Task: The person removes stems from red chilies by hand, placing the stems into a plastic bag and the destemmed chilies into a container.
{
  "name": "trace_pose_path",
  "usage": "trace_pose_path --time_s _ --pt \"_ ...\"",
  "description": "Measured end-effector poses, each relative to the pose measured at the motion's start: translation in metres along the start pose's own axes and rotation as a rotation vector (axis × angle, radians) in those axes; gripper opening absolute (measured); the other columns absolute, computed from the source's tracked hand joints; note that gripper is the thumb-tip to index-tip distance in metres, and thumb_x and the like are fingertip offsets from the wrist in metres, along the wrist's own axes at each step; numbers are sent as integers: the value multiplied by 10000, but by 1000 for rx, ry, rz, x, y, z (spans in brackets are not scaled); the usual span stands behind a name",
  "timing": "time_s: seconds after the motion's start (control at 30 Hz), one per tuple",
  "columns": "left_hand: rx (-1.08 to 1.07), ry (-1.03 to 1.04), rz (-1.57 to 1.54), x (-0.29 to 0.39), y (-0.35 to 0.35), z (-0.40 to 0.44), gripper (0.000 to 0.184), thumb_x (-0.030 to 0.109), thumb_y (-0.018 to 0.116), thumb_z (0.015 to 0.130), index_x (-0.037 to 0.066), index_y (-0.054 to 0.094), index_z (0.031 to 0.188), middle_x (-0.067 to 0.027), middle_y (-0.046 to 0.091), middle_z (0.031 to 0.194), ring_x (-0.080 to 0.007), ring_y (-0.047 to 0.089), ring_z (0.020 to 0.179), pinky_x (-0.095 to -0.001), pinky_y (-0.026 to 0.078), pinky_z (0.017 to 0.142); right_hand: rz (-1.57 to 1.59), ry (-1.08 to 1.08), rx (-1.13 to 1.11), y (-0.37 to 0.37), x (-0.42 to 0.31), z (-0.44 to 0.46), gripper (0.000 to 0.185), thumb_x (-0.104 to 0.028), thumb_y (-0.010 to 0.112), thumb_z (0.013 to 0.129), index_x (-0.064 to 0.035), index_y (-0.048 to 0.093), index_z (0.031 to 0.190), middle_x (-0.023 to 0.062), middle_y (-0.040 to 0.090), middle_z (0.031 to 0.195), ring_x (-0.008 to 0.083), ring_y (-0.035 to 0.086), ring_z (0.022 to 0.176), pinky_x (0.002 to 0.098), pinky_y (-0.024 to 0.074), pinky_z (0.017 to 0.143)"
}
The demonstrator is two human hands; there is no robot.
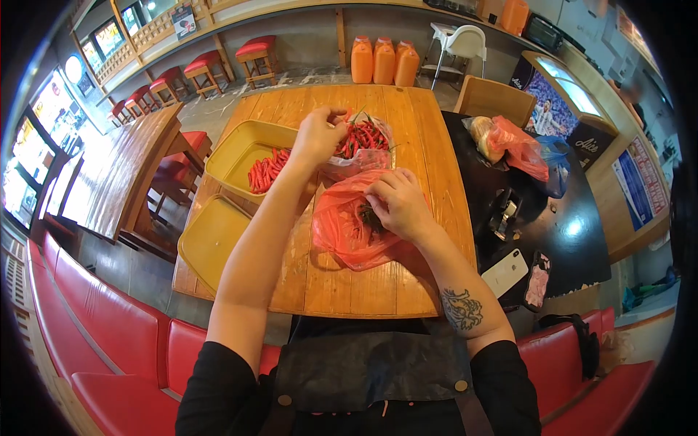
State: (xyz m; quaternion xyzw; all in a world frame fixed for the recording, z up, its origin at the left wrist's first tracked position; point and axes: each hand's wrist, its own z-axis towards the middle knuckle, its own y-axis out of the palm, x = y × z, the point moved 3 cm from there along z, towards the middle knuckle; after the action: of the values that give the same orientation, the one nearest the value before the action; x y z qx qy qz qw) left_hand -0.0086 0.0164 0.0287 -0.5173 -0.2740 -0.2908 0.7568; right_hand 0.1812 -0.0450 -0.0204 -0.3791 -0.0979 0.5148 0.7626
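Observation:
My left hand [321, 136] reaches to the near-left side of a clear plastic bag full of red chillies [363, 138], fingers bent and apart at its edge. Some chillies in the bag have green stems. Over an open red plastic bag [338, 218] my right hand [396, 205] hangs with its fingers curled together; what they pinch, if anything, is hidden. Dark green stems [372, 218] lie inside this bag below the fingers. Left of my left forearm, a yellow plastic tub [236, 149] holds a heap of red chillies [267, 171] that appear stemless.
A yellow lid [211, 236] lies on the wooden table [305, 283] beside the tub. On the black table [560, 254] at right are a white phone [505, 273], a pink-patterned phone case [537, 281] and plastic bags [520, 149]. Orange jugs [384, 62] stand beyond.

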Motion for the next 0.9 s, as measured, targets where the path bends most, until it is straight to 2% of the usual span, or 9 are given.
trace_pose_path --time_s 0.07,0.1,0.17,0.3,0.43,0.57,0.63,0.73,0.9 --pt "-37 43 -374 2 -6 -14 221 87 580 875 9 599 1081 -77 642 873 -141 623 799 -272 506 725 25 19 24 -5 -3 2 117 -88 678 763 -75 604 852 89 569 864 285 554 861 388 415 844" --pt "-41 46 -376 5 -8 -26 221 87 580 875 9 599 1081 -77 642 873 -141 623 799 -272 506 725 89 92 68 -8 -5 4 144 -108 681 763 -79 613 886 86 565 875 284 554 876 390 416 842" --pt "-190 -117 -911 6 -5 -59 200 52 557 904 32 530 1101 -49 604 911 -144 623 823 -273 516 743 151 170 112 -12 -10 7 174 -129 684 764 -83 621 920 83 560 887 283 555 891 393 417 840" --pt "-314 -183 -1190 -1 10 -97 249 -15 594 862 65 442 1043 -64 560 1006 -175 626 888 -323 531 796 349 204 150 -8 -14 7 212 -123 680 778 -70 616 973 104 576 940 306 563 916 401 434 802" --pt "-350 -106 -1252 -7 16 -98 283 -34 602 850 71 429 1047 -74 559 1005 -173 610 913 -317 516 826 383 135 90 -4 -17 6 210 -79 675 782 -53 622 984 111 596 899 307 578 872 380 451 770" --pt "-329 -68 -1200 -11 17 -97 347 -49 618 833 72 421 1092 -69 561 990 -156 594 913 -297 501 826 448 194 68 -6 -14 5 162 -42 668 783 -29 635 941 106 600 851 276 589 839 353 454 753" --pt "-291 -58 -1117 0 11 -99 358 -38 656 815 61 458 1096 -49 561 979 -129 579 906 -259 484 809 600 369 8 -4 -10 3 99 -35 663 791 -15 645 885 94 602 844 232 584 830 333 450 749" --pt "-324 -25 -880 -6 10 -98 310 -6 695 800 56 522 1050 -30 559 982 -100 561 896 -239 468 804 604 336 32 -7 -7 4 80 -38 660 800 -10 646 873 79 591 825 201 569 805 310 442 739" --pt "-310 119 -725 -7 14 -99 231 12 721 777 22 582 961 -37 584 976 -112 583 827 -233 478 738 641 362 -15 -6 1 4 74 -50 666 803 -9 640 859 77 570 800 203 555 782 297 436 728"
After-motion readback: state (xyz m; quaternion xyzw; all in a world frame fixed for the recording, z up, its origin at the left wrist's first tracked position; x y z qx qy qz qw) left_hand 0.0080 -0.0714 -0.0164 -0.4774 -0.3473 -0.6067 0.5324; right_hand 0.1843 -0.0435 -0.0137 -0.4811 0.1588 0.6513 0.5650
